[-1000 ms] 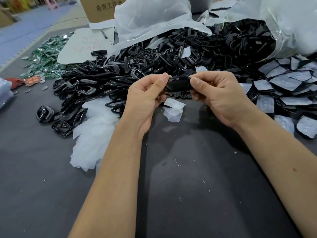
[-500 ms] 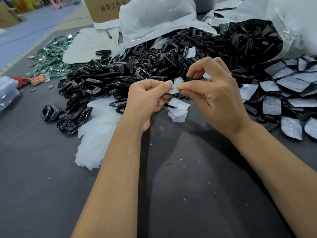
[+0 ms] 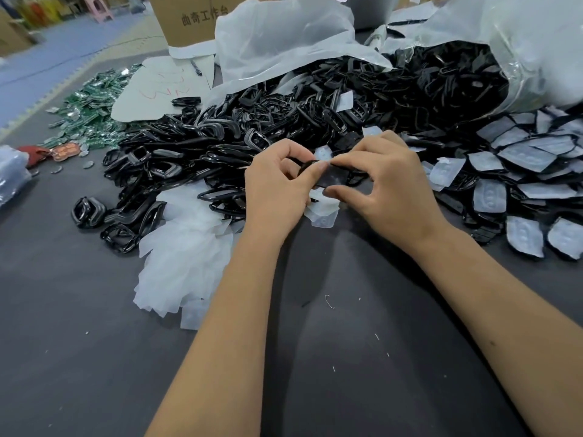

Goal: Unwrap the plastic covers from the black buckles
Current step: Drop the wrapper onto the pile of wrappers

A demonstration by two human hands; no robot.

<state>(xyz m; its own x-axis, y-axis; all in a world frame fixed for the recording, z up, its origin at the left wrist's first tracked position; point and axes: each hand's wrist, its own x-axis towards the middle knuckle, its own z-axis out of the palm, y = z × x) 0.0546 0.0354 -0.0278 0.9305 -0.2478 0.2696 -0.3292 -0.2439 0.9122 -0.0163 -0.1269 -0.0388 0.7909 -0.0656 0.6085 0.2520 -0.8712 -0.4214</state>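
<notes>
Both hands held one black buckle [image 3: 333, 178] above the grey table [image 3: 347, 357]. The left hand [image 3: 277, 187] pinched the buckle's left end, thumb tip on its top edge and fingers curled behind. The right hand [image 3: 391, 187] gripped the right end, index finger along the top edge and thumb on the lower edge. A small piece of clear cover [image 3: 322, 152] showed just above the buckle between the two hands; whether either hand held it could not be determined, as the fingers hid its lower edge.

Directly below the grip, a few loose covers [image 3: 323, 212] lay on the table. Left of the grip lay a white pile of removed covers [image 3: 183, 257], touching the heap of bare buckles [image 3: 195, 156] behind it. That heap extended behind the grip to a clear bag [image 3: 520, 58] at the far right, with buckles spilling from its mouth. Right of the grip lay wrapped buckles [image 3: 523, 187], each with a pale cover facing up. Far left of the grip sat green parts [image 3: 91, 105], and behind the heap a cardboard box [image 3: 186, 17].
</notes>
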